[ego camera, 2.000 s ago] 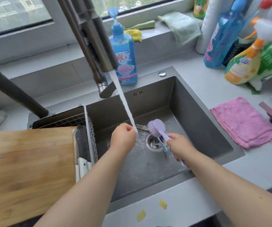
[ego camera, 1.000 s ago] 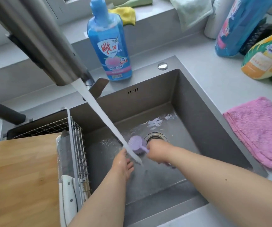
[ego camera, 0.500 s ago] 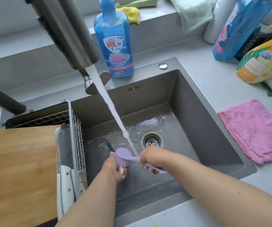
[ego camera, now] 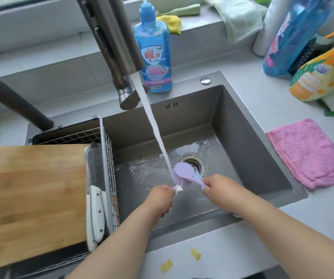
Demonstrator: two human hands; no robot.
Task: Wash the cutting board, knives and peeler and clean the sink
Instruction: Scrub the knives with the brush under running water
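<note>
**Rinsing a small item under the tap, brush applied**

Left hand [ego camera: 160,200]: fingers curled round a small white item [ego camera: 177,188], only its tip showing above the fist; identity as peeler or knife cannot be told. Held over the sink [ego camera: 262,158] floor, near the front wall, just left of the drain [ego camera: 198,164].

Right hand [ego camera: 218,188]: fingers closed round the handle of a purple brush [ego camera: 184,171]. Brush bristles facing down-left, touching the tip of the white item.

Water stream [ego camera: 152,125]: falling from the faucet [ego camera: 119,47] at the rear rim, landing at the meeting point of bristles and item. Sink floor wet.

Cutting board [ego camera: 31,198]: wooden, lying flat across the wire basket [ego camera: 107,150] at the left end of the sink. White-handled knives [ego camera: 96,210]: lying in the basket along the right edge of the board.

Blue soap bottle [ego camera: 154,51]: upright behind the rear rim. Pink cloth [ego camera: 307,154]: folded on the bench right of the sink. Two yellow scraps [ego camera: 195,254]: on the front bench edge.
</note>
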